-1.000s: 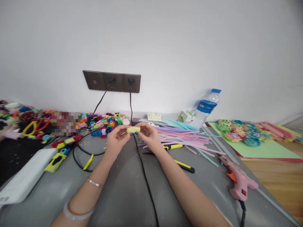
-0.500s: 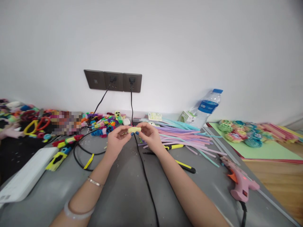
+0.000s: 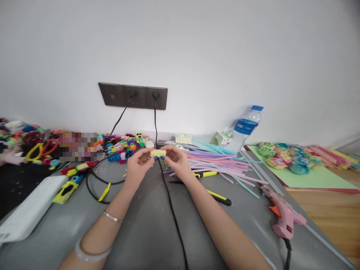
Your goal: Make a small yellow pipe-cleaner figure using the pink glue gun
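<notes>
Left hand (image 3: 137,168) and right hand (image 3: 178,164): fingers drawn in, pinching a small pale-yellow piece (image 3: 158,153) at its two ends, blue-nailed thumbs along its lower side. Piece sits between the hands, over the grey table (image 3: 152,232). Nearer than the fingers: black cable (image 3: 168,195), running to the near edge. Right of the fingers: pastel fuzzy stems (image 3: 216,159), partly hidden by the right hand. Farther right and nearer: pink glue gun (image 3: 288,221). Left of the fingers: yellow cable tag (image 3: 104,192); well left, white block (image 3: 33,210). Beyond, slightly left: wall sockets (image 3: 133,96).
</notes>
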### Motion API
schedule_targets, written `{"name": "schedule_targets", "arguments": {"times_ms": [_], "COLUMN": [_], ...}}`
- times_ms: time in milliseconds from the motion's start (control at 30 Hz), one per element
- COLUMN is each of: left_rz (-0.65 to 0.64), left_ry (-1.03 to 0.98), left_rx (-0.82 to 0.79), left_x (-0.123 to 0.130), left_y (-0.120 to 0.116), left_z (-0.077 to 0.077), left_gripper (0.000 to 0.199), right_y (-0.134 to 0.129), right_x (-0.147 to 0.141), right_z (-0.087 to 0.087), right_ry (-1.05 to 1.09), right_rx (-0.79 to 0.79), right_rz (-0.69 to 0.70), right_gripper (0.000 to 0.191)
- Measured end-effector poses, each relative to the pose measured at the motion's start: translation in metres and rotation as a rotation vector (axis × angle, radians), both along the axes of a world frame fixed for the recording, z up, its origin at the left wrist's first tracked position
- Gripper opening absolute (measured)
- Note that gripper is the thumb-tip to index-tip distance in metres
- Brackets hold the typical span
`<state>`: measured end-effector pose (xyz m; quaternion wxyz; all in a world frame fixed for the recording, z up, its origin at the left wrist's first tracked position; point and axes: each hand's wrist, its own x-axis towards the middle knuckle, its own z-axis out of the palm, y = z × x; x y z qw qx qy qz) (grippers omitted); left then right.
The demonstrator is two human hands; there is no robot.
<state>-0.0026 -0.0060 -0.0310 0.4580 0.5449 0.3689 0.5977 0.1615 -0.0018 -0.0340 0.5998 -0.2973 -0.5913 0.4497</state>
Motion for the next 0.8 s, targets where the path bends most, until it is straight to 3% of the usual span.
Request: {"name": "schedule_targets", "arguments": {"times_ms": [800], "left_rz": [0.008], "left_ry": [0.042], "left_rx": [-0.029], "left_x": [-0.0025], "left_y": [0.0025], "left_z": [-0.0023], "left_gripper": [0.035], "right_y": [0.0001], "right_x": [0.0004], "right_z": [-0.0013], "right_ry": [-0.01], "right_rx": [-0.067], "right_rz": [-0.024], "right_gripper": [0.026]}}
